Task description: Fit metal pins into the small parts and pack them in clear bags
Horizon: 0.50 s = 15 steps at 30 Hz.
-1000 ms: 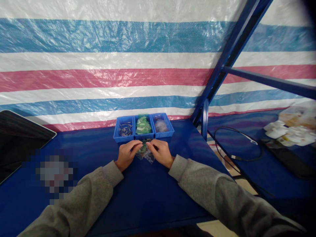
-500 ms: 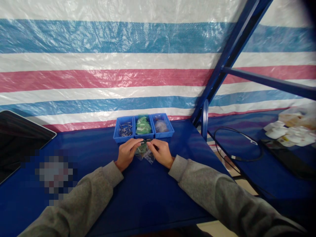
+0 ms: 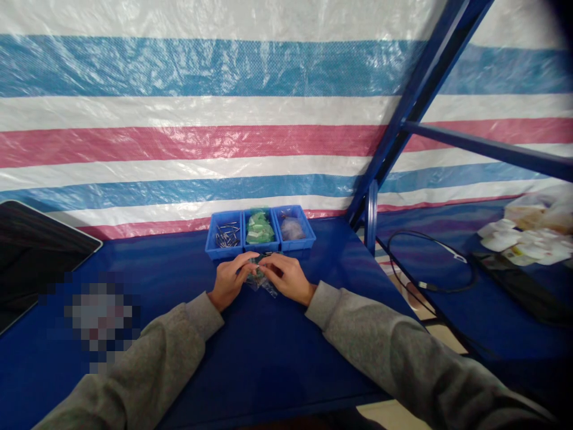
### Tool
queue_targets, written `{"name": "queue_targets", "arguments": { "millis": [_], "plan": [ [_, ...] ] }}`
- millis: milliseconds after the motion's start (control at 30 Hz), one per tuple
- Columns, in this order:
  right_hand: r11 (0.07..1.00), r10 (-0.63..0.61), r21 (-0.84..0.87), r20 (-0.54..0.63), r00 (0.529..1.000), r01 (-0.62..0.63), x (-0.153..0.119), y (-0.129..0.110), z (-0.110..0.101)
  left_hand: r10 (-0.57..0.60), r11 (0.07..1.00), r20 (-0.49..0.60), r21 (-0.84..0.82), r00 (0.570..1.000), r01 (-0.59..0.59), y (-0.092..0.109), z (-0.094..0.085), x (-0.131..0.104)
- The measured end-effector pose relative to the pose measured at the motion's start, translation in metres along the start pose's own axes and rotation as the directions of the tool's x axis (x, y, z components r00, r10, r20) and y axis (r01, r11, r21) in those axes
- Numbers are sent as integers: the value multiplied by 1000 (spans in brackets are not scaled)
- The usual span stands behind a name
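Note:
My left hand (image 3: 228, 279) and my right hand (image 3: 289, 278) meet over the table in front of the blue bins. Their fingertips are pinched together around a small shiny piece (image 3: 258, 267), mostly covered by the fingers and too small to name. Just below the fingers, clear plastic bags (image 3: 269, 288) with some greenish content lie on the table. Beyond the hands stand three joined blue bins. Thin metal pieces fill the left bin (image 3: 227, 236), green packets the middle bin (image 3: 260, 230), and clear plastic bags the right bin (image 3: 293, 230).
The blue table (image 3: 264, 358) runs up to a striped plastic sheet (image 3: 192, 143). A dark-screened device (image 3: 36, 257) is at the left, near a blurred patch. At the right are a blue metal frame (image 3: 398, 131), a looped black cable (image 3: 430, 291) and white crumpled items (image 3: 537, 242).
My right fingers have shifted left and slightly down, and now meet the left fingertips. Half a second ago there was a gap between the two hands. The bins have not moved.

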State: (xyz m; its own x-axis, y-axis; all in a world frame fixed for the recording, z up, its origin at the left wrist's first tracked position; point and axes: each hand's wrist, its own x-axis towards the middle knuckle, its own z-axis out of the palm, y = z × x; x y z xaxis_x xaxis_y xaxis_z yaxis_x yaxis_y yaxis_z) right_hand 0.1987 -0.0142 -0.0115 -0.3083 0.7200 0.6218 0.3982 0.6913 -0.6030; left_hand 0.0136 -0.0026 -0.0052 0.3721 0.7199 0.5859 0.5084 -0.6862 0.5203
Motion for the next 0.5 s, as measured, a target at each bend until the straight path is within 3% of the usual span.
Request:
{"name": "queue_targets", "arguments": {
  "millis": [267,500],
  "plan": [
    [997,77,32,-88,993,-74,1,-2,-1,-2,998,-89,58,996,7,8,-2,4],
    [997,67,52,-88,994,-63,2,-3,-1,10,998,-129,58,992,-2,10,-3,4]
  ]
}}
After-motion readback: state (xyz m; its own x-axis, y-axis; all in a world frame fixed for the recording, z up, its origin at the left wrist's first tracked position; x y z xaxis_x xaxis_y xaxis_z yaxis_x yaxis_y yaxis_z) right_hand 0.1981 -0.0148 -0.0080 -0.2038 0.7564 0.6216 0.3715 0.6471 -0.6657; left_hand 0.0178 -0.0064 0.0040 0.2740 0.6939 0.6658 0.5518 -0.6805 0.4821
